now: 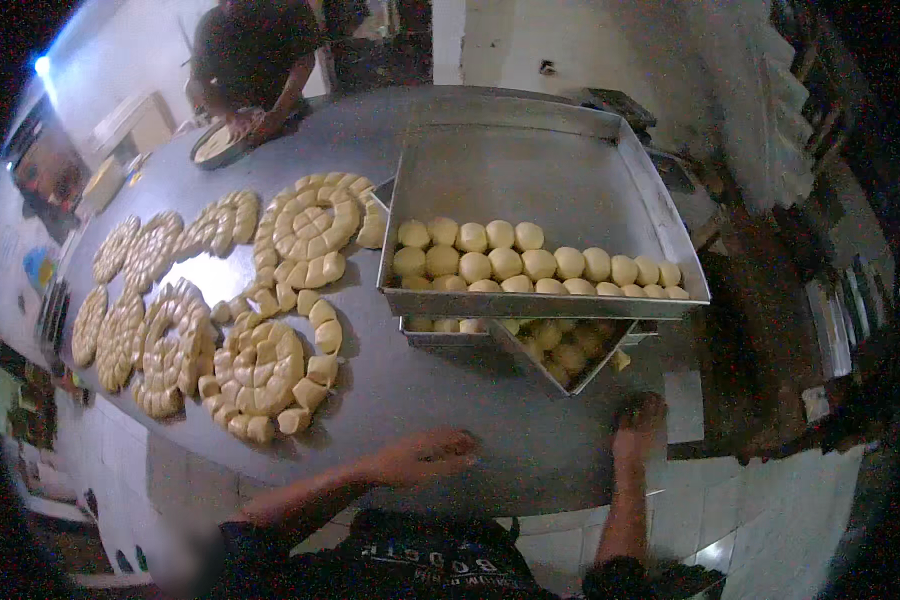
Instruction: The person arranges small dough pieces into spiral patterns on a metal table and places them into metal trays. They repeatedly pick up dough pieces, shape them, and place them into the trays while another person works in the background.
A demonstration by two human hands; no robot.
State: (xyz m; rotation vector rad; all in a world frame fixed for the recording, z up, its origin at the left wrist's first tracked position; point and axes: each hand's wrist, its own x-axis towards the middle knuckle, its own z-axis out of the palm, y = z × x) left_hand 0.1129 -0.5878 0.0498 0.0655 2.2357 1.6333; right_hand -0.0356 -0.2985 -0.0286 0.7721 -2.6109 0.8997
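Observation:
My left hand [439, 452] is low over the near part of the metal table [390, 375], its fingers curled and blurred. Farther right, near the table's right edge, my right hand [640, 414] is also blurred. I cannot make out whether anything lies under or inside either hand. Ahead of both hands stands a large metal baking tray [547, 304] holding rows of round dough balls [505, 264] along its near side. It rests across other trays below, one of them turned so that its corner [570, 386] points towards me. That lower tray [544, 364] holds dough balls too.
Flat dough rounds [259, 367], scored or cut into small pieces, cover the table's left side, with loose dough pieces [321, 373] around them. Across the table a person [255, 60] has their hands at a round pan [217, 146]. A dough piece [621, 361] sits beside the lower tray.

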